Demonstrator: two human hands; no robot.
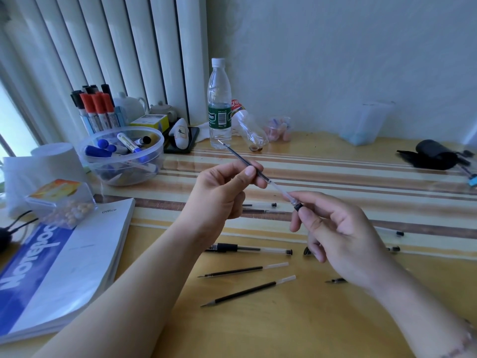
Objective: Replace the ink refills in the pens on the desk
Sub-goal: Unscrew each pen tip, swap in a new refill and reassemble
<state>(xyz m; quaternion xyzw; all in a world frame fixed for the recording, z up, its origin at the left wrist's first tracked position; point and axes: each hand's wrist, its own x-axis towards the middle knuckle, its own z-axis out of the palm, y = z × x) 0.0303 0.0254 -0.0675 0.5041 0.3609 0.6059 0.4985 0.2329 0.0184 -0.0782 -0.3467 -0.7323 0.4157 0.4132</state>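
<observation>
My left hand (222, 195) pinches the dark middle of a thin ink refill (240, 160) between thumb and forefinger; its metal tip points up and away to the left. The refill's back end runs into a clear pen barrel (282, 193) with a black end plug, which my right hand (338, 228) grips at the fingertips. Both hands hover above the desk. Below them lie two loose refills (242, 270) (247, 290), an assembled pen (247, 248) with a black grip, a small pen tip piece (335, 280), and more clear pens (260, 205) partly hidden behind my hands.
A notebook (72, 262) lies at the left. Behind it are a clear bowl of markers (124, 153), a marker holder (98, 109) and a clear box of beads (64, 202). A water bottle (219, 104) stands at the back centre; a black pouch (431, 155) lies far right.
</observation>
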